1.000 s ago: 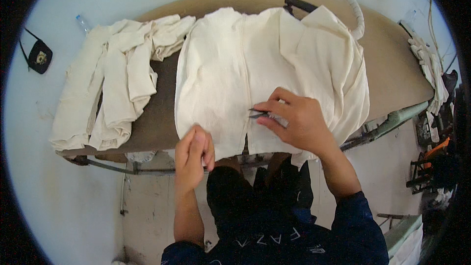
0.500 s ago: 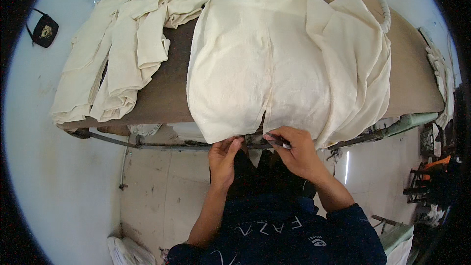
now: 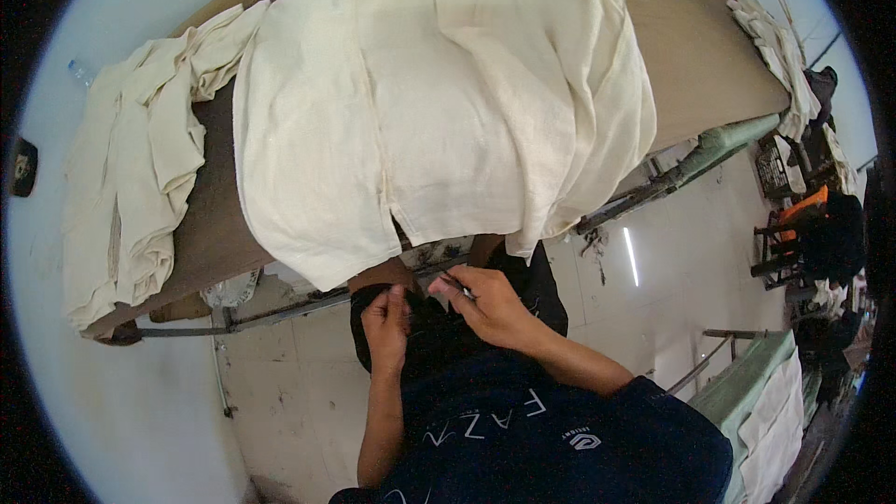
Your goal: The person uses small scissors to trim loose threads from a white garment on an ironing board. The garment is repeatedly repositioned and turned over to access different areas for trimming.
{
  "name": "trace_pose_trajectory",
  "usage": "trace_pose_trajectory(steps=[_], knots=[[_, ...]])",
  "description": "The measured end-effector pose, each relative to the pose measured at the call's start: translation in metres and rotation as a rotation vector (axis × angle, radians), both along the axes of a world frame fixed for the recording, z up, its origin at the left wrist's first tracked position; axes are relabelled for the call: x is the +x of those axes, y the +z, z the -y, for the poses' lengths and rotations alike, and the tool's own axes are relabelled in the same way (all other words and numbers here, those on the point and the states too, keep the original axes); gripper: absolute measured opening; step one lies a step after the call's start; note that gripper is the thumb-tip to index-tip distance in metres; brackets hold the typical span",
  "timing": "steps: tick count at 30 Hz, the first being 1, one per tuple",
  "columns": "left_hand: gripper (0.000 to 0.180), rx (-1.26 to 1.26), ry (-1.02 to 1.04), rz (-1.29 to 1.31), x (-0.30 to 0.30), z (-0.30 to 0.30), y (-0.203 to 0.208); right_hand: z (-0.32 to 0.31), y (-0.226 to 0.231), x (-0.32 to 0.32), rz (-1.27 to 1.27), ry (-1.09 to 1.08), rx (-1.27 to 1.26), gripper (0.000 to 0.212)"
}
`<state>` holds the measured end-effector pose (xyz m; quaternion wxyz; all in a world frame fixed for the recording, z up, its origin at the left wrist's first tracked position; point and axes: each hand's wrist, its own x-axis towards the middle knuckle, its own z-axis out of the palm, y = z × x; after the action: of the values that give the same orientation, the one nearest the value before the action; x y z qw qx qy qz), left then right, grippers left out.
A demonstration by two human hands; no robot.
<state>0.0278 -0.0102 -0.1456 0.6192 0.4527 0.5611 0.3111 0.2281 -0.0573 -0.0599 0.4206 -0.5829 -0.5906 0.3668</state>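
Observation:
A large cream cloth garment point(image 3: 448, 103) drapes over a brown padded table point(image 3: 705, 75), its near hem hanging over the front edge. A seam runs down its middle to a short slit at the hem. Just below that hem, close to my body, my left hand point(image 3: 385, 327) is closed with the thumb against the fingers; what it pinches, if anything, is too small to make out. Right of it, my right hand point(image 3: 490, 308) is closed around small dark thread snips point(image 3: 457, 284), mostly hidden by the fingers. Neither hand touches the cloth.
More cream garments point(image 3: 140, 168) lie folded at the table's left end. A metal rail point(image 3: 289, 311) runs under the front edge. Pale gloves or cloths point(image 3: 775, 56) hang at the far right corner. A green-covered stand point(image 3: 737, 392) with white cloth is at lower right.
Both hands have come away from the garment's hem and drawn back toward my body. The view has turned, so the table and cloth sit further left and tilted.

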Motion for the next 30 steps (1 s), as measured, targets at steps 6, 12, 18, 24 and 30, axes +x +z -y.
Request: trace_pose_trajectory(steps=[6, 12, 18, 24, 30], knots=[[0.032, 0.304, 0.119, 0.148, 0.024, 0.001, 0.016, 0.001, -0.005, 0.002, 0.152, -0.143, 0.234, 0.014], [0.039, 0.207, 0.434, 0.699, 0.007, -0.023, 0.04, -0.001, 0.003, 0.01, 0.07, -0.156, 0.254, 0.022], [0.037, 0.505, 0.189, 0.27, 0.022, 0.038, 0.06, -0.009, 0.022, 0.014, -0.407, -0.01, 0.043, 0.053], [0.044, 1.05, -0.408, -0.075, 0.058, 0.024, 0.074, -0.004, 0.03, 0.039, -1.09, -0.343, 0.017, 0.055], [0.056, -0.276, -0.244, 1.401, 0.072, -0.009, 0.068, 0.015, 0.042, 0.068, -0.56, -0.184, 0.105, 0.041]])
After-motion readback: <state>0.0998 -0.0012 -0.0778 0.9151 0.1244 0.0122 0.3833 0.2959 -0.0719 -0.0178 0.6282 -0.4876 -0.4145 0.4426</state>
